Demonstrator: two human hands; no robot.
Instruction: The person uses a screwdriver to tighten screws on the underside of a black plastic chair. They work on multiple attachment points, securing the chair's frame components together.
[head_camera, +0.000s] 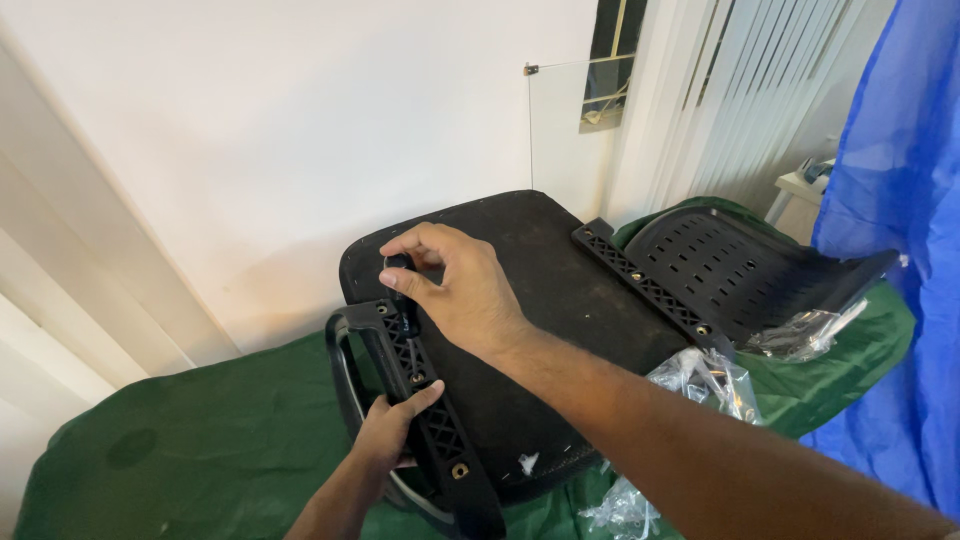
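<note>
The chair seat (520, 330) lies upside down on a surface covered by a green cloth (200, 430), its black underside facing up. A black ribbed armrest bracket (425, 410) lies along the near left edge of the seat, with bolt holes visible down its length. A second bracket (645, 285) lies along the far right edge.

The left hand (385, 435) is closed around the near bracket, thumb on top and fingers wrapped under it. The right hand (455, 285) is above the upper end of the same bracket, its thumb and fingertips pinched together on a small black tool (402, 290) that stands on the bracket; the tool's tip is hidden.

To the right of the seat, a black perforated backrest shell (730, 270) rests on the cloth. Clear plastic bags (705, 380) lie crumpled beside the seat and under the right forearm.

A plain white wall (250, 150) rises directly behind the seat. White vertical blinds (730, 90) hang at the upper right, and a blue sheet (900, 250) hangs at the far right edge.
</note>
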